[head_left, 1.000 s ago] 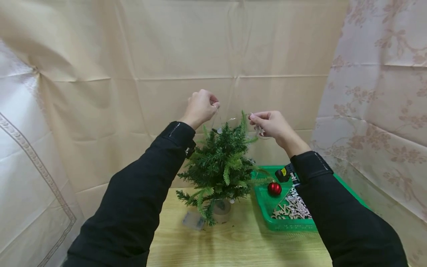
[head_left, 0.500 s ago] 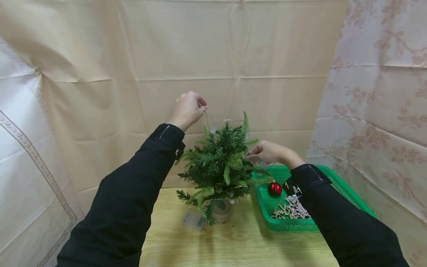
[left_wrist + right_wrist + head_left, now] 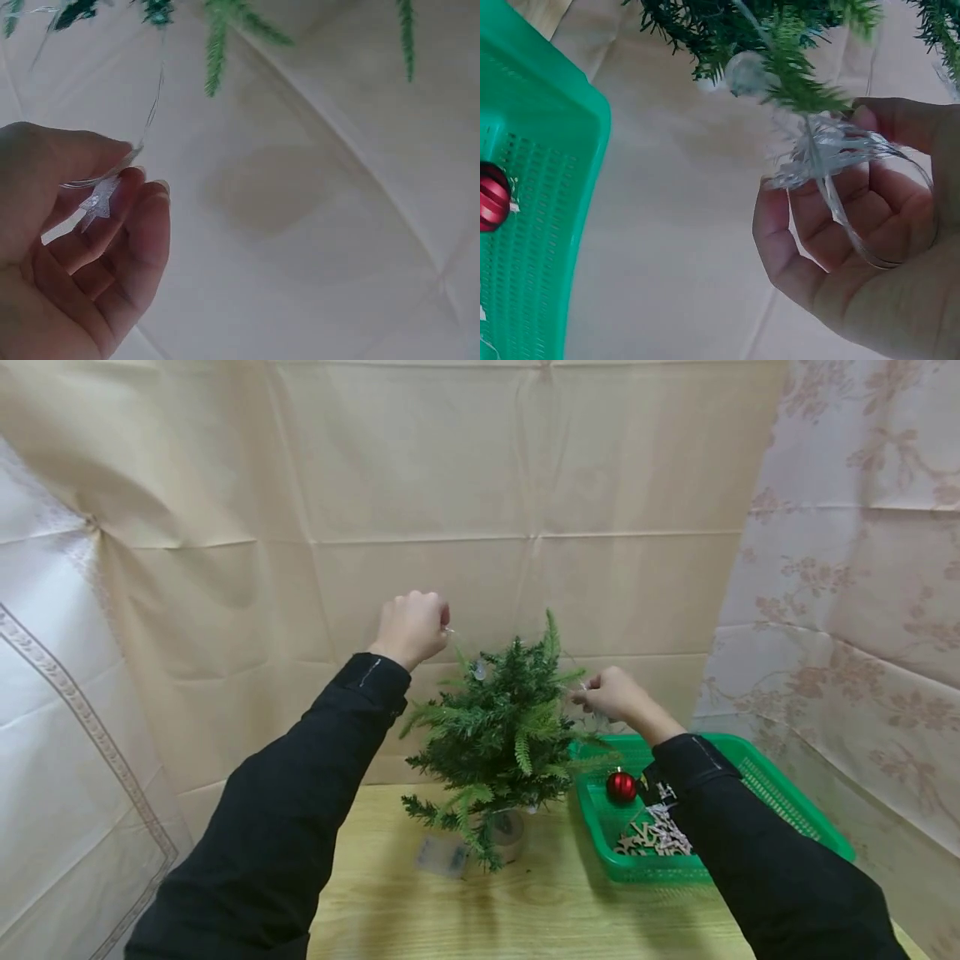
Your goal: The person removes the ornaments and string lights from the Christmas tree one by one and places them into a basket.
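Observation:
A small artificial Christmas tree (image 3: 502,727) stands on the wooden table. At its upper left, my left hand (image 3: 411,628) pinches a thin clear wire of a string of lights; a clear star-shaped light (image 3: 99,201) hangs against the fingers in the left wrist view. On the tree's right side, my right hand (image 3: 613,695) holds a bundled loop of the string lights (image 3: 832,154) between thumb and fingers. A round clear bulb (image 3: 748,73) hangs by the branches there. Another pale bulb (image 3: 479,671) shows near the treetop.
A green plastic basket (image 3: 780,793) sits right of the tree, under my right forearm. In it lie a red ball ornament (image 3: 621,786) and a pile of small wooden cutouts (image 3: 652,835). A clear flat box (image 3: 441,856) rests by the tree's base. Cloth hangs behind.
My left hand has moved left and lower, drawing the wire along. The right hand has gone down from beside the treetop to the tree's middle right, then slightly outward, with its bundle.

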### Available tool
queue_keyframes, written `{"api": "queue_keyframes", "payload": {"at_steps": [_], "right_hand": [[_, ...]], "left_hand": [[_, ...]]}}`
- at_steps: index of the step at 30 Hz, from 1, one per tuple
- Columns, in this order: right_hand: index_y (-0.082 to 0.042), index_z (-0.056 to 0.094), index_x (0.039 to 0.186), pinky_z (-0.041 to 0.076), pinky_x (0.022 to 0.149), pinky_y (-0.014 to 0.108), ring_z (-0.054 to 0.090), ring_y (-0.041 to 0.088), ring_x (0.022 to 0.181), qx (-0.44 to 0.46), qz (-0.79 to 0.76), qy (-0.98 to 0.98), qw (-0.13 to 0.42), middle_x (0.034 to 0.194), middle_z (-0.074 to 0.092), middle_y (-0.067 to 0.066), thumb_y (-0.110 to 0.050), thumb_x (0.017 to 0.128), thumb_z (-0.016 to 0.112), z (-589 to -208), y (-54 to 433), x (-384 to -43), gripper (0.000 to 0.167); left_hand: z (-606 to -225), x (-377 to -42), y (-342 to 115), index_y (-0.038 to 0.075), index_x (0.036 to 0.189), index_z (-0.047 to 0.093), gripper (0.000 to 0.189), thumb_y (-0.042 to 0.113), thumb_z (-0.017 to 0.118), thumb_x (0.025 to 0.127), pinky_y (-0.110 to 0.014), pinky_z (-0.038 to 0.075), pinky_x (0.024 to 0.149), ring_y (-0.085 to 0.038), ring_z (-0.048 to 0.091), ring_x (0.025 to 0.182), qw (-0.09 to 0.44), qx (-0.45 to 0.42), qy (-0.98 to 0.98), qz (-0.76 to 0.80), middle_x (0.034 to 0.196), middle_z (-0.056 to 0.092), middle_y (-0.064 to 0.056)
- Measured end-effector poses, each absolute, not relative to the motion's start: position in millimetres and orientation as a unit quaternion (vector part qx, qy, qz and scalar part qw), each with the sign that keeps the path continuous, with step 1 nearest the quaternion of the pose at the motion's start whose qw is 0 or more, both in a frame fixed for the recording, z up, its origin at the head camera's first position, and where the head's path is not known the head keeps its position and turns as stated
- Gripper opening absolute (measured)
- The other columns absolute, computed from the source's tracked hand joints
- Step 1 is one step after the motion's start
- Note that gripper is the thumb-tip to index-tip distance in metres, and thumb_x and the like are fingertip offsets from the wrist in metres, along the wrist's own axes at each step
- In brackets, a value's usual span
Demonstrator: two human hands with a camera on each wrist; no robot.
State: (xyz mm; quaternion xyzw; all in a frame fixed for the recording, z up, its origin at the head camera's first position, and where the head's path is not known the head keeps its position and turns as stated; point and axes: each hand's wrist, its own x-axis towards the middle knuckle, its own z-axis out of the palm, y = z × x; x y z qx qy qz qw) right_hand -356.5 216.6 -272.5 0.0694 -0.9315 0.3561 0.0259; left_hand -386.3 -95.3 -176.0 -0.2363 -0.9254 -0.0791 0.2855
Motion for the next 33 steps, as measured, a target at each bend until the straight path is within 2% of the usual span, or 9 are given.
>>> {"api": "queue_keyframes", "payload": {"at_steps": [8, 14, 18, 21, 24, 26, 28, 31, 33], "right_hand": [[-0.005, 0.065, 0.074, 0.038, 0.048, 0.025, 0.043, 0.012, 0.048, 0.065, 0.383, -0.921, 0.0, 0.067, 0.063, 0.006, -0.031, 0.105, 0.058, -278.7, 218.2, -357.3, 0.041], [0.0, 0.071, 0.074, 0.035, 0.047, 0.024, 0.042, 0.01, 0.045, 0.036, 0.366, -0.929, 0.045, 0.068, 0.069, 0.011, -0.023, 0.1, 0.054, -283.9, 217.5, -362.0, 0.039], [-0.004, 0.071, 0.069, 0.04, 0.053, 0.028, 0.05, 0.015, 0.048, 0.021, 0.352, -0.931, 0.092, 0.067, 0.07, 0.009, -0.025, 0.1, 0.052, -286.1, 215.9, -364.4, 0.042], [-0.007, 0.069, 0.069, 0.04, 0.053, 0.028, 0.052, 0.016, 0.05, 0.023, 0.365, -0.927, 0.087, 0.065, 0.07, 0.007, -0.026, 0.102, 0.052, -287.5, 216.5, -364.7, 0.042], [-0.007, 0.067, 0.071, 0.037, 0.048, 0.026, 0.048, 0.014, 0.048, 0.025, 0.399, -0.915, 0.051, 0.065, 0.069, 0.008, -0.024, 0.104, 0.05, -288.8, 217.7, -366.3, 0.041], [-0.007, 0.063, 0.069, 0.034, 0.047, 0.026, 0.045, 0.013, 0.047, 0.021, 0.432, -0.901, 0.03, 0.065, 0.067, 0.008, -0.023, 0.105, 0.05, -289.6, 217.8, -366.6, 0.041], [-0.006, 0.063, 0.071, 0.035, 0.048, 0.026, 0.047, 0.014, 0.05, 0.012, 0.459, -0.887, 0.034, 0.064, 0.067, 0.007, -0.022, 0.106, 0.049, -290.6, 217.2, -365.7, 0.041], [-0.003, 0.065, 0.083, 0.041, 0.054, 0.027, 0.056, 0.017, 0.059, -0.003, 0.505, -0.862, 0.055, 0.064, 0.067, 0.002, -0.023, 0.107, 0.048, -291.4, 216.7, -363.4, 0.036], [0.001, 0.064, 0.098, 0.046, 0.06, 0.028, 0.062, 0.019, 0.067, -0.007, 0.535, -0.842, 0.065, 0.067, 0.068, 0.0, -0.023, 0.108, 0.045, -290.9, 216.5, -362.0, 0.033]], "left_hand": [[-184.5, -391.3, -95.2, 0.005, 0.083, 0.072, 0.015, -0.001, 0.059, 0.087, -0.048, 0.057, 0.069, -0.035, 0.069, 0.078, 0.27, -0.219, -0.937, -0.043, 0.084, 0.073, -0.012], [-190.4, -391.1, -88.7, 0.011, 0.068, 0.05, 0.035, 0.018, 0.076, 0.089, -0.043, 0.054, 0.063, -0.03, 0.063, 0.069, 0.237, -0.172, -0.956, -0.028, 0.068, 0.058, -0.006], [-195.4, -393.0, -85.1, 0.012, 0.067, 0.043, 0.032, 0.007, 0.064, 0.091, -0.039, 0.046, 0.06, -0.026, 0.057, 0.066, 0.222, -0.162, -0.961, -0.025, 0.065, 0.047, -0.003], [-198.3, -394.6, -83.5, 0.01, 0.075, 0.062, 0.017, 0.005, 0.061, 0.091, -0.038, 0.05, 0.065, -0.026, 0.061, 0.073, 0.189, -0.194, -0.962, -0.026, 0.075, 0.059, -0.003], [-199.6, -397.0, -82.4, 0.011, 0.101, 0.078, 0.02, 0.005, 0.061, 0.094, -0.043, 0.057, 0.075, -0.028, 0.068, 0.087, 0.158, -0.227, -0.961, -0.026, 0.096, 0.073, -0.005], [-200.0, -398.3, -81.9, 0.013, 0.112, 0.079, 0.025, 0.006, 0.06, 0.095, -0.046, 0.058, 0.079, -0.03, 0.07, 0.094, 0.166, -0.233, -0.958, -0.025, 0.108, 0.075, -0.007], [-200.0, -398.3, -81.5, 0.011, 0.108, 0.079, 0.025, 0.004, 0.06, 0.094, -0.045, 0.058, 0.076, -0.031, 0.07, 0.09, 0.2, -0.225, -0.953, -0.029, 0.105, 0.075, -0.009], [-199.9, -397.3, -80.4, 0.009, 0.081, 0.074, 0.02, -0.001, 0.058, 0.09, -0.035, 0.051, 0.059, -0.024, 0.061, 0.066, 0.27, -0.211, -0.938, -0.05, 0.081, 0.071, -0.008], [-199.1, -396.1, -79.3, 0.009, 0.065, 0.056, 0.026, -0.005, 0.054, 0.087, -0.031, 0.036, 0.051, -0.019, 0.043, 0.054, 0.312, -0.205, -0.925, -0.066, 0.063, 0.054, -0.004]]}}
